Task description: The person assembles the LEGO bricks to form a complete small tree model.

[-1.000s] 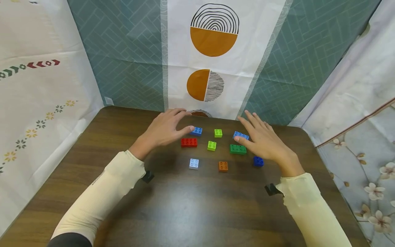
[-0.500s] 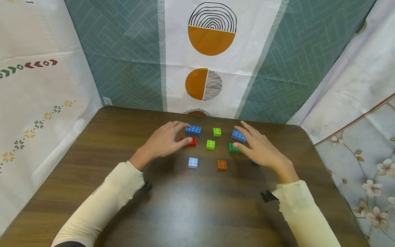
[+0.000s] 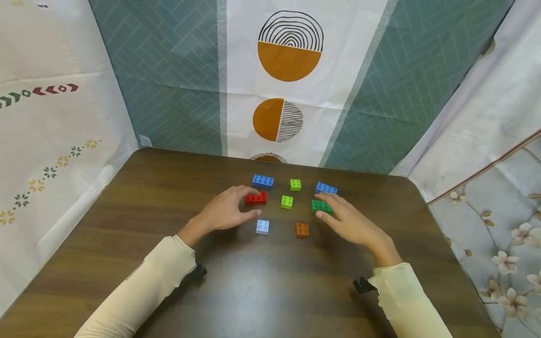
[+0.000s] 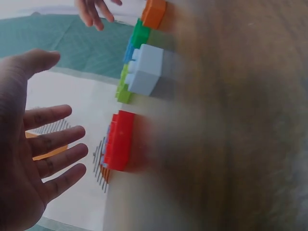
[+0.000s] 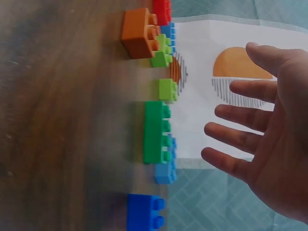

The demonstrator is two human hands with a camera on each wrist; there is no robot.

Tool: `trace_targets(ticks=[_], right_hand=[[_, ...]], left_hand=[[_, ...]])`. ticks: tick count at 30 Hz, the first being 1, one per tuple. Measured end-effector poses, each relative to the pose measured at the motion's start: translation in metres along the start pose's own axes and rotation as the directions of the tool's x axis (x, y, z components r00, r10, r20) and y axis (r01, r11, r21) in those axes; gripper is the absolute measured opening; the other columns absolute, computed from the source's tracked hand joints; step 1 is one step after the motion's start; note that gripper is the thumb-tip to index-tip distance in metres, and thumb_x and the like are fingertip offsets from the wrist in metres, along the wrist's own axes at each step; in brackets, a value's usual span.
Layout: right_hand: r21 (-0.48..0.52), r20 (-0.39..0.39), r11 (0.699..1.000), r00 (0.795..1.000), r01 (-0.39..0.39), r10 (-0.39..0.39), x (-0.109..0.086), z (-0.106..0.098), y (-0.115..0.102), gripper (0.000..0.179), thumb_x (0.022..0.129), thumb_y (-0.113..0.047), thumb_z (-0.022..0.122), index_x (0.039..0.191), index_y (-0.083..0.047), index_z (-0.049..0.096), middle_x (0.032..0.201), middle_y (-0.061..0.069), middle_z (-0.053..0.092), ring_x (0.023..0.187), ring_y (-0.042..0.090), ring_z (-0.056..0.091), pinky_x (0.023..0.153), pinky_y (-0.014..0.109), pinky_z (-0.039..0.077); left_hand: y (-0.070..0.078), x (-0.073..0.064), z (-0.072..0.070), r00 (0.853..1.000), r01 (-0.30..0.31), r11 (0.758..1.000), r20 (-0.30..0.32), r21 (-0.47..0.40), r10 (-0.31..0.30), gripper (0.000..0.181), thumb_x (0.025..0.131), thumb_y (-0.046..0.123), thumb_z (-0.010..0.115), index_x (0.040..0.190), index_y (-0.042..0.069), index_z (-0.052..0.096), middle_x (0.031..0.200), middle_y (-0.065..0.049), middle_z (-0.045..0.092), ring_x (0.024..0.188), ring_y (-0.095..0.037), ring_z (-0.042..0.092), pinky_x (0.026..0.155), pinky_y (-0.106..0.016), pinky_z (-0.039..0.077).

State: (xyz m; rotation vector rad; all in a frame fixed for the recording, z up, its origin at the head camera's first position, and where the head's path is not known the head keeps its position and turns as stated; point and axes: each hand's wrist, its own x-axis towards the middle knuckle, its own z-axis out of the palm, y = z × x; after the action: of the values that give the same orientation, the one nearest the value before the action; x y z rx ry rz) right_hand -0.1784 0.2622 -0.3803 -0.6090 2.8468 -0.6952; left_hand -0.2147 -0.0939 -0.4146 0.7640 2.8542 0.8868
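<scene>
My left hand [image 3: 224, 210], empty and with fingers spread, hovers beside the red brick [image 3: 256, 199] and the pale blue brick [image 3: 262, 227]. Over on the right, my right hand [image 3: 352, 220] is also empty, its fingertips overlapping the green brick [image 3: 321, 206] in the head view. A dark blue brick [image 5: 143, 212] shows in the right wrist view but is hidden behind the right hand in the head view. Between the hands lie a lime brick [image 3: 286, 202] and an orange brick [image 3: 302, 230]. Both wrist views show the fingers apart from the bricks.
Farther back on the brown wooden table [image 3: 236, 291] are a blue brick [image 3: 263, 181], a second lime brick [image 3: 295, 185] and another blue brick [image 3: 326, 188]. A patterned cloth [image 3: 181, 89] hangs behind the table's far edge, with pale cloths on both sides.
Both hands have come down and nearer the body, away from the back row of bricks. The right hand has covered the dark blue brick in the head view. The bricks keep their places.
</scene>
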Motion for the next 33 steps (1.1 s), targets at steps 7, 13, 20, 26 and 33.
trace_targets(ticks=[7,13,20,26,33], right_hand=[[0.038,0.029,0.999,1.000,0.005,-0.007,-0.002,0.014,0.001,0.062,0.107,-0.049,0.050,0.156,-0.012,0.043,0.163,0.013,0.042,0.152,0.040,0.037,0.119,0.066,0.033],[0.046,0.057,0.999,0.998,-0.006,0.003,-0.003,0.022,0.000,0.061,0.106,-0.048,0.051,0.155,-0.012,0.044,0.161,0.013,0.046,0.151,0.041,0.038,0.119,0.066,0.033],[0.088,0.084,0.996,0.996,0.004,-0.011,-0.002,0.028,0.007,0.054,0.108,-0.040,0.053,0.151,-0.007,0.049,0.153,0.013,0.055,0.143,0.037,0.050,0.116,0.060,0.041],[0.112,0.102,0.994,0.995,0.004,-0.016,-0.001,0.035,0.011,0.050,0.105,-0.036,0.059,0.147,-0.008,0.054,0.141,0.009,0.064,0.136,0.033,0.057,0.113,0.058,0.045],[0.105,0.095,0.994,0.995,0.015,-0.025,-0.001,0.040,0.014,0.048,0.100,-0.030,0.068,0.143,-0.012,0.057,0.133,0.006,0.067,0.130,0.030,0.060,0.111,0.056,0.048]], left_hand=[[-0.005,-0.002,0.011,0.999,-0.007,0.999,0.047,-0.034,0.008,0.057,0.088,0.050,0.074,0.136,0.020,0.063,0.144,-0.005,0.063,0.134,-0.030,0.057,0.113,-0.057,0.046],[-0.009,-0.004,0.016,0.997,-0.028,0.997,0.066,-0.072,0.033,0.054,0.086,0.043,0.078,0.132,0.018,0.066,0.139,-0.002,0.066,0.129,-0.026,0.060,0.111,-0.055,0.048],[-0.010,-0.004,0.023,0.997,-0.054,0.992,0.052,-0.112,0.060,0.050,0.084,0.036,0.083,0.128,0.018,0.068,0.128,0.001,0.070,0.113,-0.021,0.064,0.101,-0.048,0.054],[-0.012,-0.006,0.027,0.994,-0.056,0.986,0.083,-0.155,0.069,0.041,0.083,0.029,0.085,0.121,0.018,0.071,0.114,0.004,0.071,0.096,-0.015,0.060,0.086,-0.035,0.054],[-0.016,-0.005,0.031,0.993,-0.056,0.982,0.091,-0.181,0.073,0.033,0.082,0.024,0.087,0.111,0.020,0.073,0.103,0.004,0.070,0.089,-0.014,0.058,0.078,-0.030,0.050]])
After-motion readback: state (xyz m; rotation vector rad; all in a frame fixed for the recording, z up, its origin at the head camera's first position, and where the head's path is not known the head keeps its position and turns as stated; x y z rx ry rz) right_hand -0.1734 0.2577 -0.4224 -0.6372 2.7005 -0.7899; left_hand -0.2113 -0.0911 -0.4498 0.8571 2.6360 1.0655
